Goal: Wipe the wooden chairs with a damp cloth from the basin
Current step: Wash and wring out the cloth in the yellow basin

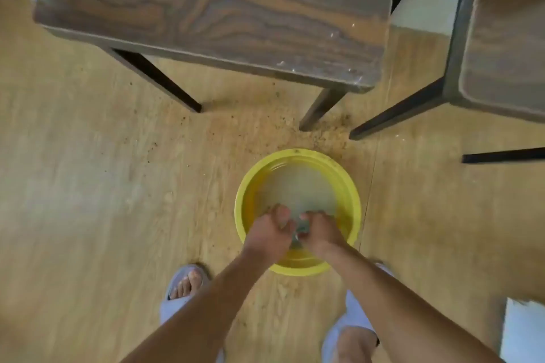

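Observation:
A yellow basin [298, 155] of cloudy water stands on the wooden floor in front of my feet. Both my hands are over its near side, fists together. My left hand [269, 233] and my right hand [320, 233] are closed around a small grey cloth [301, 228], of which only a sliver shows between them. A dark wooden chair [224, 15] with black legs stands beyond the basin, its seat speckled with white bits. A second wooden chair [501, 38] stands at the right edge.
Crumbs and dirt lie scattered on the floor [88, 186] between the basin and the chair legs. My feet in pale slippers [184, 283] stand just behind the basin. A pale object [522, 330] lies at the lower right corner.

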